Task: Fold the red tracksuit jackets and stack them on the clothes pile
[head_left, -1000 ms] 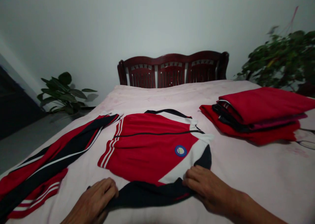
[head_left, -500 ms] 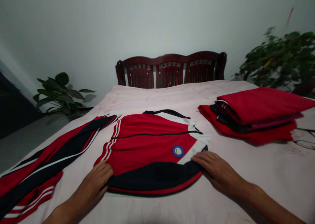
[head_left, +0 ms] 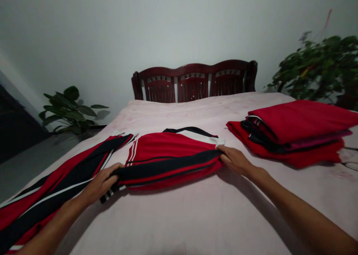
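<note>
A red, navy and white track jacket [head_left: 167, 145] lies on the bed, its near side lifted and folded over toward the middle. My left hand [head_left: 107, 180] is closed on the jacket's edge near the striped hem. At the collar end, my right hand [head_left: 232, 158] pinches the same near side. Between the hands a navy strip with red piping stretches taut, and the raised red cloth below it hangs just over the sheet. The round badge on the chest is hidden under the fold.
Striped track pants [head_left: 64, 180] lie along the left. A stack of folded red and dark clothes [head_left: 302, 124] sits at the right, with eyeglasses [head_left: 351, 165] beside it. Beyond the pink sheet [head_left: 179, 221] stand a wooden headboard [head_left: 194, 81] and potted plants [head_left: 69, 109].
Both hands have lifted the jacket's near side and carried it away from me, over the front. The badge and the near collar have gone out of sight.
</note>
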`<state>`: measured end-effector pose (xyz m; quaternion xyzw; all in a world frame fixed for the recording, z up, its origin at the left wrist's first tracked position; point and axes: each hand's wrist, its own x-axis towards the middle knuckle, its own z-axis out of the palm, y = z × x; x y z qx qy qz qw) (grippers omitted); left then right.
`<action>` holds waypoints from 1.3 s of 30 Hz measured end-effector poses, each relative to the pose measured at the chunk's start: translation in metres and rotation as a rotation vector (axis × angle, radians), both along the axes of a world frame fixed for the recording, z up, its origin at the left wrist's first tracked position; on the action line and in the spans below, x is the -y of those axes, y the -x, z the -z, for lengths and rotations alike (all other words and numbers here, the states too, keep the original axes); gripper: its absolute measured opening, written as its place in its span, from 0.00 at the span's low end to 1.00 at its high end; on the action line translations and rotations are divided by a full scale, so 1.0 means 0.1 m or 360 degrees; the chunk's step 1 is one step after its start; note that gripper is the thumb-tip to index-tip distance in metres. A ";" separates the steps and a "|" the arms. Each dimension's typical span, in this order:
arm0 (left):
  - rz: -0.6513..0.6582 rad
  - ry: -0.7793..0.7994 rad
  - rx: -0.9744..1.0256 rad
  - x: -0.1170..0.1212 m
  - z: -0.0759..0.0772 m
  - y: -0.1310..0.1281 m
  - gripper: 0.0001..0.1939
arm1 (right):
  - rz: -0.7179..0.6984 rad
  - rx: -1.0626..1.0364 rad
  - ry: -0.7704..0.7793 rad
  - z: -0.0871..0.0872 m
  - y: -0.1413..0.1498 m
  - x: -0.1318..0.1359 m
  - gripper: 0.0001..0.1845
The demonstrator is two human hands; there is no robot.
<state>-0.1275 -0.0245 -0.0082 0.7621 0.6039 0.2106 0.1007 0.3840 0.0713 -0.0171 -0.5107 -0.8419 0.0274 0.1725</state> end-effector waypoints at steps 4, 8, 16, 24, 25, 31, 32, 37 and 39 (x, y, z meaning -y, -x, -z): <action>-0.0068 0.0259 -0.0037 -0.60 0.01 0.07 0.17 | 0.0259 0.0298 -0.0001 0.04 0.20 -0.40 0.15; -0.0169 0.0311 -0.0252 -0.81 0.23 0.07 0.23 | 0.0217 0.0504 -0.0131 0.32 0.22 -0.51 0.17; -0.0049 0.0192 -0.0341 -0.46 0.25 0.08 0.34 | 0.0068 0.0435 -0.0317 0.39 0.19 -0.44 0.28; -0.0398 -0.0030 -0.0305 -0.55 -0.04 0.13 0.17 | 0.0499 0.0263 -0.0069 0.37 0.33 -0.41 0.21; -0.0479 -0.0141 -0.0255 -0.58 -0.13 0.13 0.17 | 0.0544 0.0199 -0.0059 0.37 0.30 -0.42 0.21; -0.0502 -0.1078 0.0115 -0.54 -0.45 0.01 0.16 | 0.0575 -0.0486 -0.0415 0.55 0.07 -0.45 0.28; -0.0458 -0.1157 0.0100 -0.47 -0.37 0.00 0.15 | 0.0536 -0.0541 -0.0425 0.60 0.02 -0.43 0.28; -0.0006 -0.0717 -0.0255 -0.07 0.39 0.07 0.19 | 0.0343 -0.0187 -0.0238 0.75 -0.16 -0.27 0.24; 0.0022 -0.0503 -0.0278 0.02 0.60 0.14 0.21 | 0.0331 -0.0110 -0.0267 0.73 -0.18 -0.23 0.24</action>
